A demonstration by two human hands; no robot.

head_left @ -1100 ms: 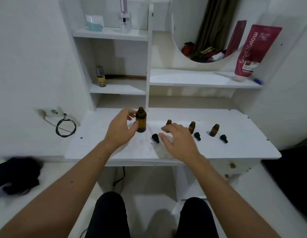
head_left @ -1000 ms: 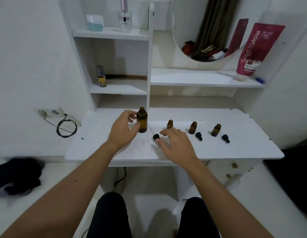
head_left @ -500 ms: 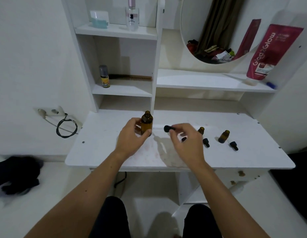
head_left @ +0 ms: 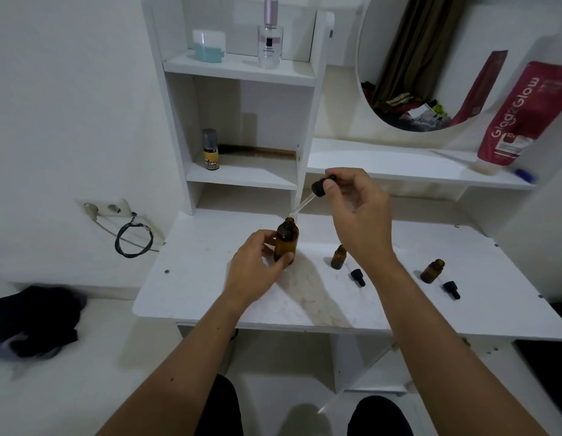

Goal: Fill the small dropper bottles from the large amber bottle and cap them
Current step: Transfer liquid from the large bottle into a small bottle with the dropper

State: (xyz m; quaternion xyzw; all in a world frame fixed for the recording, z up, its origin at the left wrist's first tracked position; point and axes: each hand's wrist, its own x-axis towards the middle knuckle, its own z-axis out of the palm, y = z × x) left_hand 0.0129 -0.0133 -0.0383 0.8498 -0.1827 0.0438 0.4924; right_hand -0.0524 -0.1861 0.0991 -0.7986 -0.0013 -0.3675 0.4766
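Brown big bottle (head_left: 286, 243) is held by the left hand (head_left: 254, 272), the right hand (head_left: 358, 215) pinches a dropper (head_left: 317, 191) above it; a shaky aim could spill drops.

The red tube (head_left: 521, 114) on the right shelf reads "Glad2Glow"

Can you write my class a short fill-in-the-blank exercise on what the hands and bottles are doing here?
1. The left hand grips the large amber bottle, which stands ____ on the table.
2. The right hand pinches a ____ by its black bulb.
3. The glass tip points at the large bottle's ____.
4. ____ small bottles show uncapped on the table.

Missing words: upright; dropper; mouth; two
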